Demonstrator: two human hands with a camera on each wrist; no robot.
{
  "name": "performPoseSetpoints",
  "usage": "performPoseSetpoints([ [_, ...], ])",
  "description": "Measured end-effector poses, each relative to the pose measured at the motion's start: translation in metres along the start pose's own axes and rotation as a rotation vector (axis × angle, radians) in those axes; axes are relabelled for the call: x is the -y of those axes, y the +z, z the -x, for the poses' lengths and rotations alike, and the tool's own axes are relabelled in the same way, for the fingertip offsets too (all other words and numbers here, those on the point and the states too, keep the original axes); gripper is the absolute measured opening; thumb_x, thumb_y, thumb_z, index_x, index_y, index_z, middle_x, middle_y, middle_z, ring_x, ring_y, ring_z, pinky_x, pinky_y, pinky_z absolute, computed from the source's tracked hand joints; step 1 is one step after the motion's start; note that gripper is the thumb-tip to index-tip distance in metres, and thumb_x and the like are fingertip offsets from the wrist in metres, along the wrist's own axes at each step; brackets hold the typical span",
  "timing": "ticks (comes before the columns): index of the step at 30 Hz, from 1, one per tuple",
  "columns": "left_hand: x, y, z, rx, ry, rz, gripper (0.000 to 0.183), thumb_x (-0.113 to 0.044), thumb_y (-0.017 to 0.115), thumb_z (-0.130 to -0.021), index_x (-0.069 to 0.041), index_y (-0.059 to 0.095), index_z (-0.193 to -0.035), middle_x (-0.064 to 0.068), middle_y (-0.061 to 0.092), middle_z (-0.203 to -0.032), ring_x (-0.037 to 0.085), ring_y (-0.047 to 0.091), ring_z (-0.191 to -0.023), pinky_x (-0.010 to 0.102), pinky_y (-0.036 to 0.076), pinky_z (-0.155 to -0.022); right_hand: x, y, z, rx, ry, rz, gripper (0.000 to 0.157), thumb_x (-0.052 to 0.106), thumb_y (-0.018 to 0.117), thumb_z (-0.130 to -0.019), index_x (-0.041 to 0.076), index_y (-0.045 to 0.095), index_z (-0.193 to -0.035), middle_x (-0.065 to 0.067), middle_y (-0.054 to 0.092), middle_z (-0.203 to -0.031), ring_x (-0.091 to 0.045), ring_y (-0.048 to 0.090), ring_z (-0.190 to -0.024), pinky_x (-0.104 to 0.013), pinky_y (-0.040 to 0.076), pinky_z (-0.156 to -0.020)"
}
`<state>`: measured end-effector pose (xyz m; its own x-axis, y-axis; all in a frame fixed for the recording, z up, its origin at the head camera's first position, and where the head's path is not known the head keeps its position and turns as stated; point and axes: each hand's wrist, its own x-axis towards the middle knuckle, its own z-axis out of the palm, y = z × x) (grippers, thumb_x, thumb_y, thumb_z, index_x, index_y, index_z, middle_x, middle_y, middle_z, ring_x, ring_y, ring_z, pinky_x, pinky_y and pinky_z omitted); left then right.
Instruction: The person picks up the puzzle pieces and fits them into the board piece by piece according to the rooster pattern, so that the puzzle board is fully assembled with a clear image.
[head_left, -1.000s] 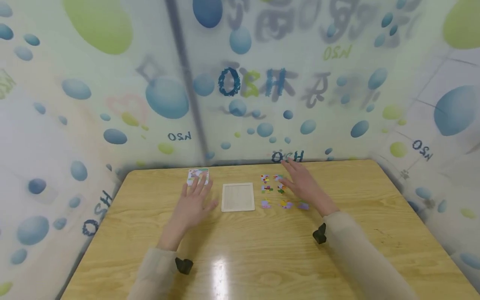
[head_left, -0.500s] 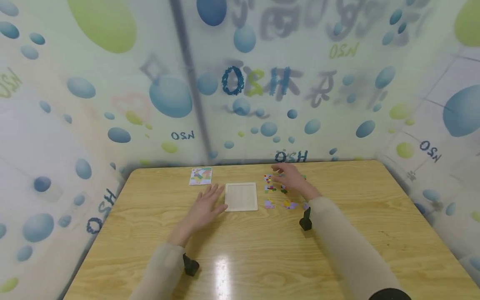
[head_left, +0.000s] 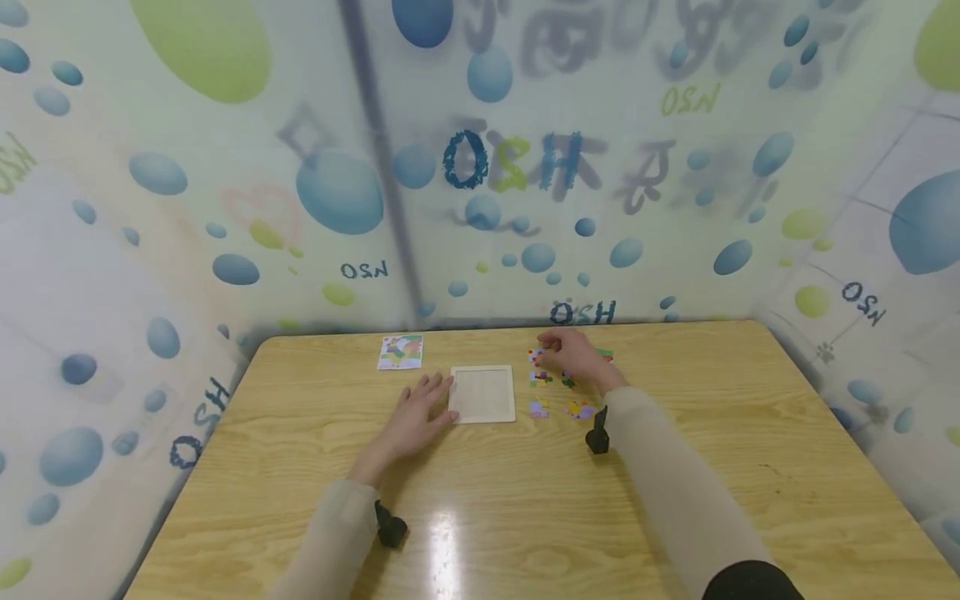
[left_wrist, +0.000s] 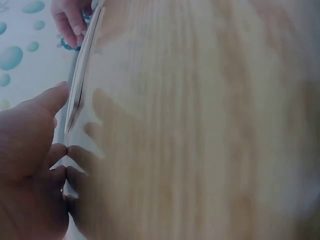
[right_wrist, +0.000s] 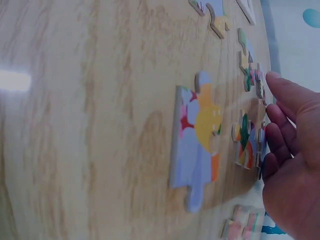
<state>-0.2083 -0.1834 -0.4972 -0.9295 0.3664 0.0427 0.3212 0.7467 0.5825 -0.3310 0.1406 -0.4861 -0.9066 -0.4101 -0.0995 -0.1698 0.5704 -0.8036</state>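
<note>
A square, shallow wooden puzzle tray (head_left: 483, 396) lies mid-table. My left hand (head_left: 416, 421) touches its left edge with fingers spread and thumb at the near corner; in the left wrist view the thumb lies close to the tray's side (left_wrist: 82, 70). Over the loose jigsaw pieces (head_left: 538, 407), right of the tray, hovers my right hand (head_left: 572, 354). Its fingers bend loosely, tips by the far left piece (head_left: 535, 357). In the right wrist view, no piece shows plainly gripped between thumb (right_wrist: 287, 92) and fingers. A lilac, yellow and orange piece (right_wrist: 192, 130) lies nearer. The hand covers some pieces.
A square picture card (head_left: 401, 352) lies behind the left hand, near the table's far edge. The wooden table (head_left: 525, 517) meets a patterned wall (head_left: 480, 250) at the back. Black wrist devices (head_left: 390, 527) sit at both sleeve cuffs.
My left hand has come back from over the picture card, uncovering it, and moved right to the tray's edge. The right hand has shifted left and down over the pieces, its fingers bending more.
</note>
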Motion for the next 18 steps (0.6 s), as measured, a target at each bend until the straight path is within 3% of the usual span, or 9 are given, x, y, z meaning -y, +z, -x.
performPoseSetpoints([
  [7,0.0031,0.0002,-0.0008,0.021,-0.01,-0.014,0.063,-0.027,0.059,-0.105,0.001,0.037,-0.157,0.027,0.023,-0.164,0.046,0.013,-0.153,0.065,0.002,-0.12,-0.0027,0.0027,-0.0053,0.012,-0.002,0.051,0.043,0.016,0.066,-0.101,-0.002,0.058,-0.14,-0.021,0.059,-0.137,-0.036,0.056,-0.123,-0.05,0.047,-0.103],
  [18,0.0063,0.0029,-0.0004,0.045,-0.04,-0.071,0.06,-0.031,0.059,-0.105,-0.002,0.042,-0.155,0.024,0.021,-0.165,0.042,0.012,-0.154,0.061,0.002,-0.122,0.0024,0.0056,-0.0099,-0.01,0.008,0.186,0.034,0.02,0.074,-0.097,0.003,0.067,-0.125,-0.013,0.066,-0.118,-0.028,0.059,-0.103,-0.045,0.051,-0.089],
])
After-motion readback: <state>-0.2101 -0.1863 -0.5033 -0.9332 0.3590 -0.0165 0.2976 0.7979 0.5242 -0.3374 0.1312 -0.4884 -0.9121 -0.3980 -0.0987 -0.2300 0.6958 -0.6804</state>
